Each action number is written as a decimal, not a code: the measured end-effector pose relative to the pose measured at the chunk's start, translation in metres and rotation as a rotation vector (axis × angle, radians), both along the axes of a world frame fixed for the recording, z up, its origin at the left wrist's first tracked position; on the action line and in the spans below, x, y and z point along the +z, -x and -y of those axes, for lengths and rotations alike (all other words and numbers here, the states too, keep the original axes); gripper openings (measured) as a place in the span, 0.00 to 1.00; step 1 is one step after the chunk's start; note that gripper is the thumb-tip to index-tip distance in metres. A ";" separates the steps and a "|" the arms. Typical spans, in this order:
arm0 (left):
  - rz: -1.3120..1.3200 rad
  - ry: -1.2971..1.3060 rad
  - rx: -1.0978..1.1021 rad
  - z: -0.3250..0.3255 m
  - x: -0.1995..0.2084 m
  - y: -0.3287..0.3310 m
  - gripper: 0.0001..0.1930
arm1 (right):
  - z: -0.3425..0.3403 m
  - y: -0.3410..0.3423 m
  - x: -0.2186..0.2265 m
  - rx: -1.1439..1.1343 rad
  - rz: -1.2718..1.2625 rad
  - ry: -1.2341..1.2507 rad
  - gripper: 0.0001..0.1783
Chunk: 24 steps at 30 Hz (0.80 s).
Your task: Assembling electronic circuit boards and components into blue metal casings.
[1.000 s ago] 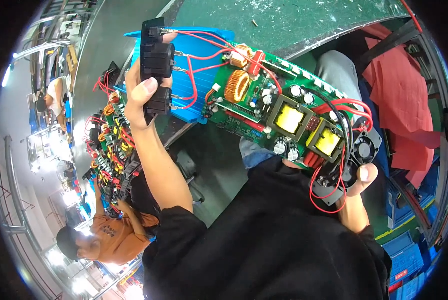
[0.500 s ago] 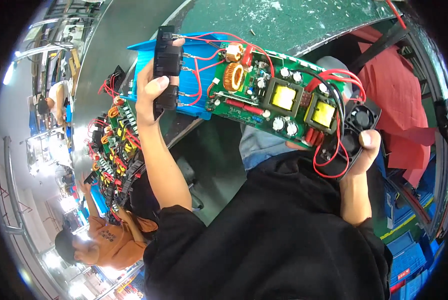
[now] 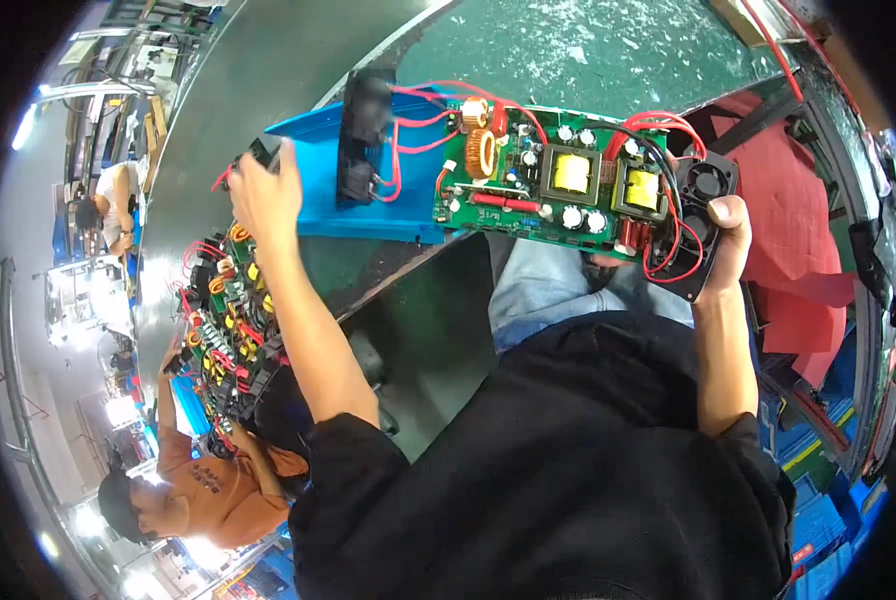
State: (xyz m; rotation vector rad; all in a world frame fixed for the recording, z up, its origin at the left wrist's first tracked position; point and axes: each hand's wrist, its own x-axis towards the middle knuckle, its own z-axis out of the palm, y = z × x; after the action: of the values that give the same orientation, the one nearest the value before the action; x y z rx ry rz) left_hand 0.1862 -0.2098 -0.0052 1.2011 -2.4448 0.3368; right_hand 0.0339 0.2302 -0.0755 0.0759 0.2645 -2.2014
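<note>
My right hand (image 3: pixel 730 240) grips a black fan panel (image 3: pixel 706 185) with two small fans, thumb on its front. Red and black wires run from it to a green circuit board (image 3: pixel 508 215) carrying yellow transformers and copper coils. At the board's other end, red wires lead to a black socket panel (image 3: pixel 356 150), which leans over a blue metal housing (image 3: pixel 313 195) on the bench. My left hand (image 3: pixel 265 195), thumb and fingers apart, is beyond the housing's left end, beside another black part (image 3: pixel 258 155). Its fingertips partly hide that part; contact is unclear.
Several more wired circuit boards (image 3: pixel 230 320) are piled on the bench at left. A co-worker in an orange shirt (image 3: pixel 203 500) has an arm at that pile. Red sheets (image 3: pixel 793 240) hang at right, above blue crates (image 3: pixel 818 520). The green bench top (image 3: pixel 608 60) lies behind the board.
My left hand has let go of the socket panel and moved left. The socket panel now sits over the blue housing, and the board has shifted slightly, held by my right hand.
</note>
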 end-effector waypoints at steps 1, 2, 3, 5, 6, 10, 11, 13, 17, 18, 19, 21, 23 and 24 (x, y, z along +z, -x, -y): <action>0.132 -0.172 0.147 0.014 0.000 -0.007 0.41 | 0.002 0.000 -0.001 0.022 0.003 0.024 0.33; 0.262 -0.347 0.301 0.016 0.002 -0.012 0.44 | 0.003 0.002 0.000 0.052 0.004 0.047 0.33; 0.507 -0.392 0.311 0.021 0.006 -0.010 0.47 | 0.003 0.002 0.001 0.028 -0.014 -0.006 0.33; 0.478 -0.375 0.296 0.017 0.002 -0.004 0.47 | 0.004 0.002 -0.002 -0.084 -0.099 -0.179 0.34; 0.455 -0.346 0.278 0.013 0.001 -0.001 0.47 | 0.003 0.003 -0.010 -0.079 -0.093 -0.138 0.37; 0.359 -0.347 0.119 0.009 -0.004 -0.001 0.40 | -0.003 0.005 -0.013 -0.018 -0.064 -0.071 0.40; 0.312 -0.262 0.059 0.002 -0.008 0.000 0.38 | -0.006 0.005 -0.014 -0.055 -0.084 -0.139 0.40; 0.279 -0.306 0.089 -0.006 -0.010 0.001 0.37 | -0.013 -0.005 -0.012 -0.077 -0.069 -0.156 0.41; 0.204 -0.376 0.083 -0.017 -0.001 -0.002 0.34 | -0.013 -0.020 -0.015 -0.180 -0.117 -0.229 0.42; 0.206 -0.420 0.097 -0.017 0.003 -0.004 0.33 | -0.011 -0.020 -0.010 -0.236 -0.049 -0.310 0.40; 0.174 -0.430 0.096 -0.018 0.004 -0.004 0.32 | -0.013 -0.010 -0.003 -0.132 -0.110 -0.292 0.39; 0.111 -0.429 0.035 -0.019 0.002 -0.003 0.29 | -0.013 0.001 0.003 -0.121 -0.124 -0.288 0.35; 0.077 -0.460 -0.005 -0.010 -0.002 -0.010 0.28 | -0.012 0.008 0.006 -0.082 -0.124 -0.298 0.30; 0.032 -0.485 -0.050 -0.003 -0.005 -0.014 0.27 | -0.010 0.015 0.006 -0.072 -0.121 -0.272 0.26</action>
State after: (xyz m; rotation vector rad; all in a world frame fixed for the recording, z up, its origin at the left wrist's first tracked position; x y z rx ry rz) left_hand 0.2005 -0.2072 -0.0102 1.3185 -2.6659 -0.2733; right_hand 0.0191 0.2398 -0.0697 0.1036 0.6374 -2.2321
